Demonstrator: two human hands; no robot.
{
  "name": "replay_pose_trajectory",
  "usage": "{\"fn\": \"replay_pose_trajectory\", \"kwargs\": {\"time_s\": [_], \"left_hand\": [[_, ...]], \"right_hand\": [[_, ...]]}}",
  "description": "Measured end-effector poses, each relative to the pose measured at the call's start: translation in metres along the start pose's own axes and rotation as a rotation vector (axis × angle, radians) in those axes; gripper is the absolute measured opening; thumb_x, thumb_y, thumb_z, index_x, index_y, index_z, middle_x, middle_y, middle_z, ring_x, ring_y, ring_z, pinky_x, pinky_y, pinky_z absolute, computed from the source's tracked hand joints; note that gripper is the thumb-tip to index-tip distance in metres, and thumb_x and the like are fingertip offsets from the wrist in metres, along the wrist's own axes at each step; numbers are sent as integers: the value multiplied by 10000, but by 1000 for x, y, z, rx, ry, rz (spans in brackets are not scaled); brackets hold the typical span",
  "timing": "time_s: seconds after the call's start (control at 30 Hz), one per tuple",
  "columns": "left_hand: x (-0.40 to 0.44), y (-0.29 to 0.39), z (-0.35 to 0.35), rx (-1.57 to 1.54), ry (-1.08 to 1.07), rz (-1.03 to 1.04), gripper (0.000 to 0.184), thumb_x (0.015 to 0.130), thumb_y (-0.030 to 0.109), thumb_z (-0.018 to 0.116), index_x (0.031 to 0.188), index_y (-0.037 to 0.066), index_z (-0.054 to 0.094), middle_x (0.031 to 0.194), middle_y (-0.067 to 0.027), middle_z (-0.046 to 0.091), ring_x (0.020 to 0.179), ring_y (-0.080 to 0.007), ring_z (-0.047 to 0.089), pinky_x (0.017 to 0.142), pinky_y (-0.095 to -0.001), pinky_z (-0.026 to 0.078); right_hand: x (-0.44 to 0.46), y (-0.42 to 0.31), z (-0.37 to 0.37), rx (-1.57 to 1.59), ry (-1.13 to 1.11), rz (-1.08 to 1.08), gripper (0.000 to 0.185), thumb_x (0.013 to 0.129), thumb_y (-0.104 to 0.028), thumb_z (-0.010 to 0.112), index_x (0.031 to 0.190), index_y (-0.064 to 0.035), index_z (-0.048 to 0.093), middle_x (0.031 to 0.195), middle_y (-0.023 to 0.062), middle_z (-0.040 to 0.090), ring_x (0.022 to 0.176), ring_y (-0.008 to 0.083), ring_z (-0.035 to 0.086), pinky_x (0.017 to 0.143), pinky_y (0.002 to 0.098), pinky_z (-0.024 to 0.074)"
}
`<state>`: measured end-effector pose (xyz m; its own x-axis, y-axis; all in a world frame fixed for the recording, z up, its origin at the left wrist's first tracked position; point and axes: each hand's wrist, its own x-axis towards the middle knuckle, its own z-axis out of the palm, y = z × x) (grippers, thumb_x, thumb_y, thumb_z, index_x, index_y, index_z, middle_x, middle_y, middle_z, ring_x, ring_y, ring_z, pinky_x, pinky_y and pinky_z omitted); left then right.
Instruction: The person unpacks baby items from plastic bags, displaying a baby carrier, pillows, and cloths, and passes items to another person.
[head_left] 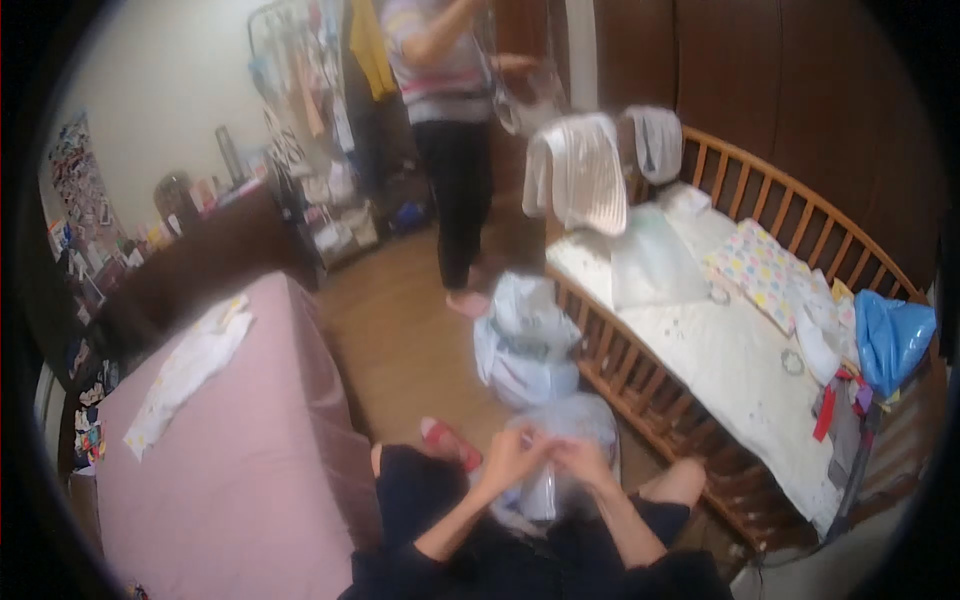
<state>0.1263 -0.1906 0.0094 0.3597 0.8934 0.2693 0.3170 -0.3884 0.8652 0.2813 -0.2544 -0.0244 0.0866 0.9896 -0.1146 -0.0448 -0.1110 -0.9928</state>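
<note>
My left hand (512, 462) and my right hand (582, 464) meet in front of me, fingers curled together in a pinch. Whatever is between the fingertips is too small and blurred to make out. Right below and behind them is a clear plastic bag (540, 493) on the floor between my knees. A second, fuller whitish plastic bag (525, 365) stands just beyond it, light-coloured contents showing through.
On my left is a bed with a pink sheet (235, 480) and a white garment (190, 380) on it. A wooden crib (640, 380) on my right holds cloths and a blue bag (893, 340). Another person (450, 150) stands ahead on the wooden floor (385, 330).
</note>
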Motion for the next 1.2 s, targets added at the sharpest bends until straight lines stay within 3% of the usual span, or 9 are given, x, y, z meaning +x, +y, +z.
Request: {"fn": "replay_pose_trajectory", "kwargs": {"time_s": [0.1,0.43,0.53,0.7,0.77,0.8,0.9,1.03,1.2], "left_hand": [[-12,4,2,41,-67,-26,261,825,215,703,778,-34,642,644,-110,654,588,-144,651,538,-279,493],[-12,11,-4,-42,-271,-118,206,859,151,637,884,-49,679,693,-129,681,614,-135,659,564,-252,497],[-12,5,-3,-194,-263,-241,199,869,131,636,931,-57,659,735,-72,665,665,-109,631,609,-228,491],[-12,1,-14,-262,-260,-194,143,842,53,644,945,-45,644,844,-78,668,717,-113,634,630,-222,496],[-14,-5,-23,-287,-205,-243,135,804,7,632,928,-47,644,802,-60,660,702,-108,627,631,-219,496],[-16,-4,-33,-108,-125,-175,123,762,-26,615,882,-47,632,759,-45,644,689,-97,615,631,-215,495],[-25,6,-59,-34,74,-245,54,755,-29,619,805,-36,601,712,-32,623,643,-85,599,578,-214,488],[-40,25,-66,9,53,-258,49,788,-11,632,808,-34,595,698,-35,617,605,-84,593,550,-208,478],[-44,32,-54,-193,5,-215,64,826,-9,637,840,-31,579,687,-44,611,585,-79,586,542,-199,473]], "right_hand": [[-13,-13,5,-107,43,-45,164,869,-120,654,929,28,694,764,37,681,636,64,587,563,218,469],[-27,-26,10,-155,58,-33,116,850,-60,651,831,55,647,674,45,636,586,80,587,540,223,463],[-20,-18,7,26,-13,-67,72,879,-36,606,872,25,643,727,38,628,630,79,561,580,217,458],[-14,-23,5,5,3,-101,71,884,-38,591,891,22,627,716,30,612,637,80,576,581,216,468],[-15,-31,2,-24,23,-64,72,884,-39,586,894,21,624,705,28,604,631,82,580,572,216,470],[-17,-36,-4,-37,140,-53,63,875,-36,592,888,17,623,703,26,604,625,83,582,558,216,470],[-27,-48,-21,-70,334,-53,52,857,-35,610,877,11,624,699,23,606,610,80,577,531,217,466],[-41,-70,-22,-283,419,-124,40,856,-6,617,873,28,605,699,-5,573,571,18,510,496,160,423],[-45,-73,-16,-451,460,-210,55,833,-19,638,833,31,616,674,22,578,567,47,508,506,191,412]]}}
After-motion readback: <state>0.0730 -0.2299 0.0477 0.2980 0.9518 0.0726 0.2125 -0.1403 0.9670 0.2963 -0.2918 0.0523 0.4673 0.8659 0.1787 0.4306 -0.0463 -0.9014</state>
